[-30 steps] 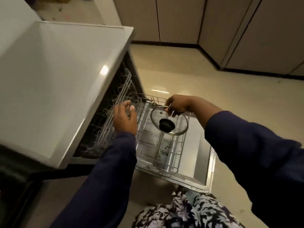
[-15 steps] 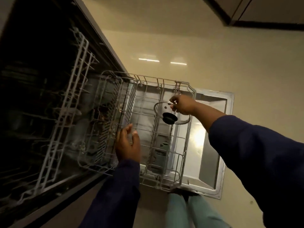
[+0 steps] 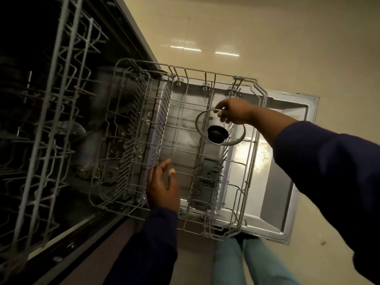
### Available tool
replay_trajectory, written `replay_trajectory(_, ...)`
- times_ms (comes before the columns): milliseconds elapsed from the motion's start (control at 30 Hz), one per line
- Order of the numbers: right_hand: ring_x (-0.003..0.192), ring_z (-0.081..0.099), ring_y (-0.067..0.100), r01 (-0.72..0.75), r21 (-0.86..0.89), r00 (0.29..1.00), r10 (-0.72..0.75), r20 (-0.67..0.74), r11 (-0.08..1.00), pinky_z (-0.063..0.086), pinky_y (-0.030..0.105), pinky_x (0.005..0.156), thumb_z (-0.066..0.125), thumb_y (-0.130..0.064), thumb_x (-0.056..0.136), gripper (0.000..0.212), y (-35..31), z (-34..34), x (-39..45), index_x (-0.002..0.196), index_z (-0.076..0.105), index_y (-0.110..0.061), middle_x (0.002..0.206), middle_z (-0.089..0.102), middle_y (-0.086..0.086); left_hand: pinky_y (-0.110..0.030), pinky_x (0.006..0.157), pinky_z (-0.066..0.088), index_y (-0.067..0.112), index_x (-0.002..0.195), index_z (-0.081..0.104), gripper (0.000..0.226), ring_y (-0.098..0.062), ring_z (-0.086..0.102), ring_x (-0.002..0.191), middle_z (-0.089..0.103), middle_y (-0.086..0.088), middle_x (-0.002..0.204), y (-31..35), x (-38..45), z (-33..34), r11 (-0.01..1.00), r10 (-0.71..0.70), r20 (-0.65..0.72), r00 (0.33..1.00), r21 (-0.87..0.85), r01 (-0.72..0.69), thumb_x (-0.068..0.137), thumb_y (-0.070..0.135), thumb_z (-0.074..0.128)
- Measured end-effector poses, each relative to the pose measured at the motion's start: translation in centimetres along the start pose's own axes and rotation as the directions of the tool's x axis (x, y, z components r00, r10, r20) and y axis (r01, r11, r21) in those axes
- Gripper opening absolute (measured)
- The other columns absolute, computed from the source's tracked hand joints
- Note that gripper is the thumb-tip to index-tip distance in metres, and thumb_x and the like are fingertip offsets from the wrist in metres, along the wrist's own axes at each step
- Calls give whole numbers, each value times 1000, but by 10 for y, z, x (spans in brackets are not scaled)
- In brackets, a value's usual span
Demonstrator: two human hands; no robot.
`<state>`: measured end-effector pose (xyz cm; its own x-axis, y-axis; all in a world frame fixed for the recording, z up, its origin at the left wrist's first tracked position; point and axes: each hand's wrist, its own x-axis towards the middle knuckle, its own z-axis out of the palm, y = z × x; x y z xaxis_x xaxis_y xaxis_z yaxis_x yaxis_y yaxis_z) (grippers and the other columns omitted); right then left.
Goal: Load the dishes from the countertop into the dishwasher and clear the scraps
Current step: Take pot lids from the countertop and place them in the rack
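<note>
A round glass pot lid with a metal rim and a black knob hangs above the pulled-out lower rack of the open dishwasher. My right hand pinches the lid by its far rim. My left hand hovers over the near middle of the rack with relaxed fingers and holds nothing. The rack is grey wire with rows of tines and holds no dishes that I can see.
The dishwasher door lies flat under the rack. An upper wire rack juts out at the left in front of the dark tub. Beige tiled floor lies beyond. My legs in blue jeans stand at the door's near edge.
My head has bent lower and closer to the dishwasher, so the countertop left the view. The lid stays over the lower rack in my right hand. My left hand has come down to the rack's near side.
</note>
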<state>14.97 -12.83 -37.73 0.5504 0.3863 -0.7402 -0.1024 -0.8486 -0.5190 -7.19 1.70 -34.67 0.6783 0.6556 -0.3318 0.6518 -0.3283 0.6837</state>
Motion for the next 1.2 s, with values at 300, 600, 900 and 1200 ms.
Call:
replay_trajectory(300,107,61,26,41,-202,999,-36,29,979,45,32,89,53,-15,94,38,-8,-4,7,131,50,-9,119,64,14,-41,92,49,16,109,61,24,-12,54,99,49,17,100,4,5,8,999,1,23,1000,-35,0,88,7,53)
replay_trajectory(600,118,53,29,53,-246,996,-68,-54,968,44,36,96,63,-8,86,54,-1,32,21,137,44,-13,130,56,13,-41,90,50,22,106,60,23,-10,54,96,55,10,105,1,9,19,999,1,32,999,-33,0,88,8,53)
replay_trajectory(900,126,46,30,42,-286,999,-38,21,957,37,36,101,64,-16,87,62,0,35,39,143,37,-15,138,49,13,-42,91,50,22,110,60,24,-15,57,101,59,3,110,-7,16,24,1000,-11,63,998,-10,12,89,12,53)
replay_trajectory(1200,126,46,30,66,-302,997,-55,44,951,37,34,102,59,-15,90,59,1,33,38,144,35,-15,140,47,14,-41,89,50,25,105,59,24,-12,56,97,57,6,105,-11,12,25,1000,3,48,999,-16,-3,88,10,53)
